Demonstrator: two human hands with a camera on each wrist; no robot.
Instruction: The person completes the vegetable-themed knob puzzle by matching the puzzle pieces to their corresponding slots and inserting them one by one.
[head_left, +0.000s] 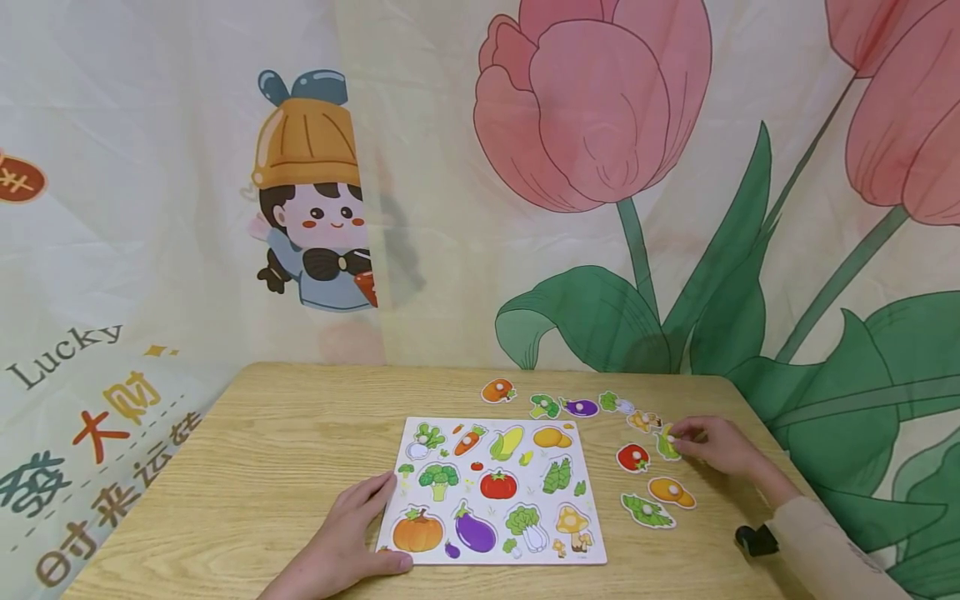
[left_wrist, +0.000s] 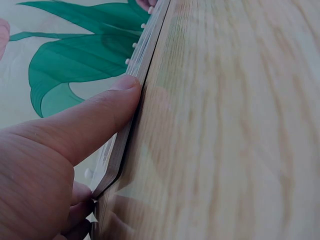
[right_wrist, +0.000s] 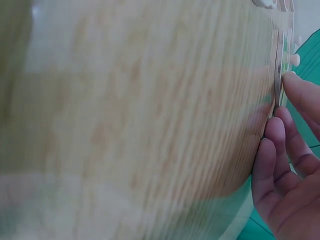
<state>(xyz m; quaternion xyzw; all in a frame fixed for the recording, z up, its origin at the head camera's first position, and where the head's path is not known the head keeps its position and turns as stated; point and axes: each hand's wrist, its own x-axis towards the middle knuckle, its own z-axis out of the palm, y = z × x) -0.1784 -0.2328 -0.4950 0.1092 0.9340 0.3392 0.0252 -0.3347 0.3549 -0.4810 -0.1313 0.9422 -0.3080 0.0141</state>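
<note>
A white vegetable puzzle board [head_left: 467, 558] lies flat on the table, printed with vegetables. My left hand [head_left: 339, 540] holds its lower left corner, thumb along the front edge and fingers at the left side. The left wrist view shows that thumb [left_wrist: 107, 107] against the board's edge [left_wrist: 120, 147]. To the board's right, my right hand [head_left: 712, 446] pinches a corn puzzle piece [head_left: 667, 447] with thumb and fingertips. Knobs show on the radish piece [head_left: 429, 447] and the carrot piece [head_left: 467, 444], both in the board. In the right wrist view, fingertips touch the held piece's edge at the tabletop.
Around the board's upper right lie loose pieces: pumpkin [head_left: 497, 390], broccoli [head_left: 546, 408], eggplant [head_left: 585, 407], bok choy [head_left: 611, 402] and mushroom [head_left: 639, 421]. Tomato [head_left: 632, 459], a yellow-orange oval pair [head_left: 667, 488] and a leafy green [head_left: 648, 514] lie nearer. A patterned cloth hangs behind the table [head_left: 300, 433].
</note>
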